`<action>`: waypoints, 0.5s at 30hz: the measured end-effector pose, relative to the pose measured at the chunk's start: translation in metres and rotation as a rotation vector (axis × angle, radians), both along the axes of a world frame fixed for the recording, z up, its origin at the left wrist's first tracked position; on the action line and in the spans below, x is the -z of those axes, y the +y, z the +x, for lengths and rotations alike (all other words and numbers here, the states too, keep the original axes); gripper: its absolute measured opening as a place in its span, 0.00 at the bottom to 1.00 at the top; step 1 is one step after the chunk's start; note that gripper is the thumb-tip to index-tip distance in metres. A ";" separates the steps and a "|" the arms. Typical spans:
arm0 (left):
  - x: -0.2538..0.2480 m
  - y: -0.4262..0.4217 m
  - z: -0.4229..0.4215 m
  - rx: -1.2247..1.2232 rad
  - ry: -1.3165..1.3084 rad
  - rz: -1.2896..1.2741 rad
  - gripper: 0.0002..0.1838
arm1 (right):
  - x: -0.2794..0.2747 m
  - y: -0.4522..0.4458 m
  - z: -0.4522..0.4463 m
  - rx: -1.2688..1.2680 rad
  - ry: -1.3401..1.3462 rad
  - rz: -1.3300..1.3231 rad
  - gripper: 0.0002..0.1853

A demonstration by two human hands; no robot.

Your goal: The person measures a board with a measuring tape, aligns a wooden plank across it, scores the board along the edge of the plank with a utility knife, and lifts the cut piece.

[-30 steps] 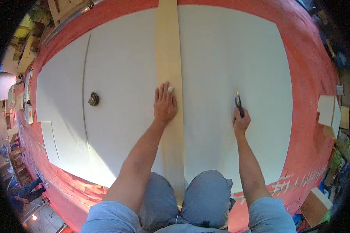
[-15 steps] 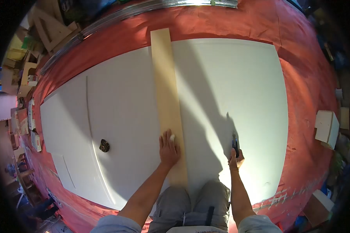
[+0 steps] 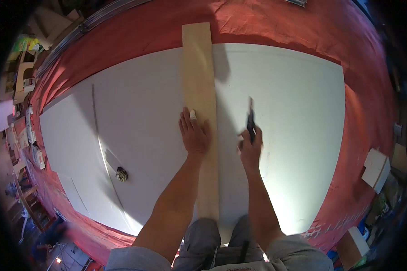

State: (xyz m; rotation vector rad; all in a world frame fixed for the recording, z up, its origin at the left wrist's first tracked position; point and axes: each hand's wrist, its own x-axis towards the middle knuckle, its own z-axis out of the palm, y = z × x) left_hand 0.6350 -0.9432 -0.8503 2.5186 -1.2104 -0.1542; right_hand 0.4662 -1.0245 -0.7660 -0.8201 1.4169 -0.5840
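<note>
A long, pale wooden board [image 3: 199,67] lies lengthwise across a large white sheet [image 3: 276,90]. My left hand [image 3: 195,135] rests flat on the board with its fingers stretched forward. One finger has a white wrapping on it. In my right hand [image 3: 250,147] is a dark utility knife [image 3: 251,121], its blade pointing away from me. The knife is over the sheet to the right of the board, apart from the board; whether its blade touches the sheet I cannot tell. A small tape measure [image 3: 121,174] sits on the sheet, left of my left forearm.
Red covering [image 3: 280,22] surrounds the sheet. A thin line [image 3: 95,108] runs down the sheet's left part. White box-like pieces [image 3: 376,169] stand at the right edge. Wooden offcuts and boxes [image 3: 25,77] crowd the left edge. Metal strips [image 3: 95,20] lie at the far left.
My left hand has slid forward along the board. My right hand has moved forward and left with the knife, nearer the board. The camera view has shifted.
</note>
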 end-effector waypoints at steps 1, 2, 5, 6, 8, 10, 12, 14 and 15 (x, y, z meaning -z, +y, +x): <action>-0.001 0.000 -0.001 -0.001 0.002 0.002 0.38 | -0.003 -0.025 0.033 -0.059 0.004 -0.056 0.26; 0.001 0.000 0.000 -0.001 -0.001 -0.011 0.38 | -0.013 -0.052 0.065 -0.158 0.071 -0.131 0.32; 0.000 0.000 0.001 -0.009 0.018 -0.022 0.36 | 0.015 -0.122 0.134 -0.420 0.439 -0.598 0.32; -0.001 -0.002 0.002 -0.016 0.028 -0.029 0.36 | 0.002 -0.142 0.154 -0.484 0.460 -0.501 0.30; 0.003 0.000 0.002 -0.017 0.031 -0.016 0.36 | 0.005 -0.167 0.180 -0.528 0.491 -0.467 0.30; 0.000 -0.004 0.004 -0.021 0.033 -0.003 0.37 | 0.012 -0.177 0.191 -0.575 0.521 -0.434 0.30; -0.006 -0.007 0.003 -0.017 -0.147 -0.061 0.34 | 0.021 -0.177 0.197 -0.588 0.546 -0.547 0.28; 0.025 -0.003 -0.018 0.022 0.045 -0.058 0.29 | 0.040 -0.183 0.192 -0.623 0.598 -0.566 0.27; 0.032 -0.004 -0.015 -0.004 0.270 -0.052 0.30 | 0.058 -0.181 0.193 -0.669 0.620 -0.601 0.26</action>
